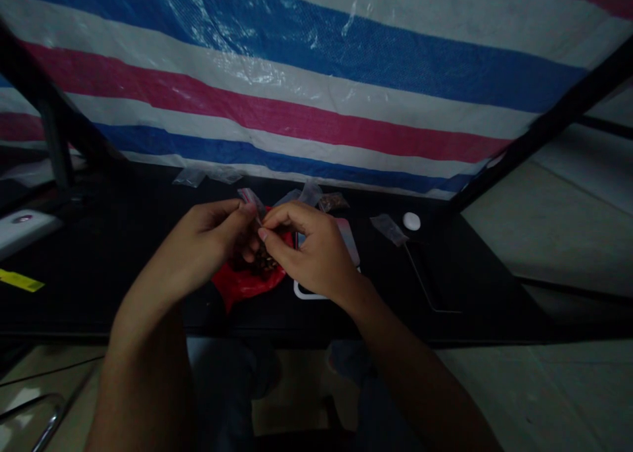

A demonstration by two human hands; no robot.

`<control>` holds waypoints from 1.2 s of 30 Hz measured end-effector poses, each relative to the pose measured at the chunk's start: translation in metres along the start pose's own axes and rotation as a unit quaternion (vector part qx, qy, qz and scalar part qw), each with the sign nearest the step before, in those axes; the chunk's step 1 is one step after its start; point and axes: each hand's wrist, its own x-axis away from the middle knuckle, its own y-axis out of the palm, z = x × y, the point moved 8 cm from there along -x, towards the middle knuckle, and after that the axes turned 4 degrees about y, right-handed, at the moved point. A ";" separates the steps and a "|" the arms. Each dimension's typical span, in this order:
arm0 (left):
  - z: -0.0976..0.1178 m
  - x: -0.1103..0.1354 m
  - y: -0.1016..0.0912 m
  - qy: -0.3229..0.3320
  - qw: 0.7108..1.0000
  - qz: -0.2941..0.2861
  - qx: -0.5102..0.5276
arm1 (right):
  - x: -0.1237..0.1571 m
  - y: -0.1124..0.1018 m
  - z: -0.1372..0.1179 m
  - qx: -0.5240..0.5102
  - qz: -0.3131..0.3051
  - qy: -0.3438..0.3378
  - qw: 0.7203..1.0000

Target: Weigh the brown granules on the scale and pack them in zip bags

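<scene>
My left hand (210, 244) and my right hand (309, 251) meet over the middle of a black table (123, 254). Both pinch a small clear plastic bag (251, 198) between thumb and fingertips. Right below them lies a red plastic bag (247, 282) holding a heap of small dark brown pieces (263, 261). A small scale (349, 241) with a white rim and pale top lies under my right hand, partly hidden.
More small clear bags (205, 175) lie along the table's far edge, one filled with brown bits (333, 202). A flat bag (390, 228) and a white round object (411, 221) lie to the right. A red, white and blue striped tarp (316, 89) hangs behind.
</scene>
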 end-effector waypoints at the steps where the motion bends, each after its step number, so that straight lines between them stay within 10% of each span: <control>1: -0.001 -0.001 0.001 0.000 1.000 -0.004 0.010 | 0.000 0.001 0.001 -0.005 -0.002 -0.001 1.000; 12: 0.001 -0.003 0.014 0.094 0.991 -0.095 -0.012 | -0.001 0.010 0.037 -0.228 -0.051 0.178 0.956; 26: 0.011 0.000 0.010 0.090 0.991 -0.037 -0.091 | 0.000 -0.009 0.029 -0.004 0.002 0.193 0.981; 36: 0.012 0.007 -0.004 0.194 0.967 -0.014 -0.162 | 0.000 -0.013 0.029 -0.120 -0.023 0.232 0.965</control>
